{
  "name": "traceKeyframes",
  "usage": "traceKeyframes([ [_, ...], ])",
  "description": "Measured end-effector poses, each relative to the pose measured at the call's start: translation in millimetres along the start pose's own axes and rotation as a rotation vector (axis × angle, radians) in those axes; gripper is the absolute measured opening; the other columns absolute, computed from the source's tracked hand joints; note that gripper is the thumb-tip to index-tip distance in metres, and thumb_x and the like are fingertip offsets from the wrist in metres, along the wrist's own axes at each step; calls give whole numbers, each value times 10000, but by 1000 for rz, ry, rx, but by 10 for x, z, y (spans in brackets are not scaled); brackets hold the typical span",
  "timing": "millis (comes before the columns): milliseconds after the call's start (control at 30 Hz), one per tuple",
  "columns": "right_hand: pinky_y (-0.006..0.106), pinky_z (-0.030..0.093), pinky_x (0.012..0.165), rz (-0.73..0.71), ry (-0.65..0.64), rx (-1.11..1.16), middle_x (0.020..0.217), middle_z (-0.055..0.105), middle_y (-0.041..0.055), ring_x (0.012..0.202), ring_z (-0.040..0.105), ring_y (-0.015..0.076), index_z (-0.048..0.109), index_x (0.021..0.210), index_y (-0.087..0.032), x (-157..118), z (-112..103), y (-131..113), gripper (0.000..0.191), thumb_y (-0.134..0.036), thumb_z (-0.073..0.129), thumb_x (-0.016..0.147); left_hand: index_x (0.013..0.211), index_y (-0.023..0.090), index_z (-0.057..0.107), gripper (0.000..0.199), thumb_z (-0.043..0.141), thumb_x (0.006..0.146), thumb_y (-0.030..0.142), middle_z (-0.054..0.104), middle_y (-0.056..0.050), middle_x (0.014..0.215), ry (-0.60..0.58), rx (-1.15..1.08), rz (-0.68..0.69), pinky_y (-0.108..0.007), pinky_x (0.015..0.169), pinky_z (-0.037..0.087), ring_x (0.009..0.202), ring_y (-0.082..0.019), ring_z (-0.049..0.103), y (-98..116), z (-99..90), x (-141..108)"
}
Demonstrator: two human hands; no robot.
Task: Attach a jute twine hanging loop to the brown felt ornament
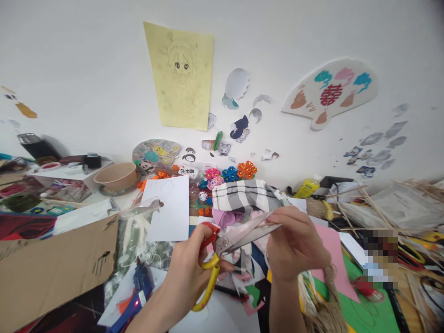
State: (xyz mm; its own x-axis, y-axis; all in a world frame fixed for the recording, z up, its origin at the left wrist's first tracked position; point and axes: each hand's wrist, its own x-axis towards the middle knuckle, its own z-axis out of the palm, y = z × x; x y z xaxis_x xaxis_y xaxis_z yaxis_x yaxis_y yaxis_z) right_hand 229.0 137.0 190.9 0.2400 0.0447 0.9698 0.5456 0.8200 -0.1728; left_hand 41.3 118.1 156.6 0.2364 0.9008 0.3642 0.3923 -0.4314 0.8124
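My left hand (189, 259) is closed round the scissors (231, 239), which have one red and one yellow handle. Their blades are slightly parted and point right and a little upward. Close to the blade tips, my right hand (294, 243) has its fingers curled and pinched together. Whatever sits in that pinch is too small or too hidden to make out. Beneath the scissors lie paper and fabric scraps (255, 296) in pink, white and green. Just behind the blades is a bundle of black-and-white checked cloth (246, 195).
At left lie a cardboard sheet (58, 273) and a blue glue gun (140, 289) with a lit red light. White paper (169, 212), a beige bowl (116, 178) and bright flowers (229, 175) stand behind. Twine (328, 310), pink paper (335, 254) and thin sticks (359, 210) crowd the right.
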Motion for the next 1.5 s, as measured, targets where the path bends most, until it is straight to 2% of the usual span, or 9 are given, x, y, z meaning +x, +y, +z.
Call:
traceKeyframes([
  [167, 331, 511, 574, -12, -22, -16, 767, 697, 17, 669, 649, 173, 744, 993, -205, 0, -32, -4, 261, -7, 662, 844, 845, 238, 440, 301, 727, 754, 236, 319, 116, 596, -3, 5, 49, -155, 485, 236, 535, -84, 247, -3, -2, -7],
  [600, 341, 525, 570, 1, -22, -67, 771, 689, 12, 652, 658, 179, 732, 951, -225, 2, -66, -26, 255, -13, 689, 816, 778, 234, 349, 384, 733, 776, 245, 280, 121, 595, 17, 22, 98, -154, 476, 179, 532, -72, 203, -4, -9, -19],
  [867, 333, 532, 587, -23, -49, -122, 781, 684, 13, 674, 648, 169, 733, 949, -222, 11, -98, -23, 284, 18, 687, 803, 741, 229, 346, 409, 739, 766, 340, 296, 114, 570, 22, 62, 20, -172, 483, 209, 532, -79, 219, 19, -46, -15],
  [1033, 327, 540, 604, -34, -70, -149, 795, 705, 17, 684, 656, 170, 741, 965, -222, 16, -106, 6, 305, 25, 697, 793, 708, 224, 344, 399, 698, 782, 394, 345, 102, 556, -2, -16, -71, -192, 493, 223, 532, -83, 245, -11, -56, -3],
  [1133, 300, 529, 593, 36, -92, -167, 752, 697, 2, 665, 645, 156, 734, 918, -222, 27, -86, 2, 259, 8, 692, 806, 748, 228, 359, 322, 618, 842, 396, 482, 80, 608, 12, -152, -114, -202, 515, 274, 532, -86, 322, -99, -54, 24],
  [1233, 284, 511, 581, 166, -170, -141, 718, 677, -9, 638, 625, 142, 704, 847, -218, 34, -57, -19, 189, -31, 685, 826, 827, 233, 390, 222, 572, 858, 356, 630, 43, 751, -4, -253, -107, -211, 522, 322, 525, -84, 389, -151, -76, 67],
  [1367, 278, 491, 576, 344, -232, -91, 705, 662, -2, 632, 606, 137, 679, 783, -201, 28, -33, -37, 109, -113, 685, 848, 858, 233, 393, 213, 588, 808, 304, 682, -1, 917, 2, -183, -87, -228, 564, 367, 598, -99, 467, -100, -123, 93],
  [1500, 262, 477, 570, 527, -292, -38, 683, 653, 3, 633, 589, 134, 673, 726, -185, 24, -36, -38, 145, -167, 670, 870, 848, 237, 372, 211, 556, 807, 333, 664, -17, 886, -8, -69, -135, -256, 582, 375, 640, -131, 492, -80, -119, 48],
])
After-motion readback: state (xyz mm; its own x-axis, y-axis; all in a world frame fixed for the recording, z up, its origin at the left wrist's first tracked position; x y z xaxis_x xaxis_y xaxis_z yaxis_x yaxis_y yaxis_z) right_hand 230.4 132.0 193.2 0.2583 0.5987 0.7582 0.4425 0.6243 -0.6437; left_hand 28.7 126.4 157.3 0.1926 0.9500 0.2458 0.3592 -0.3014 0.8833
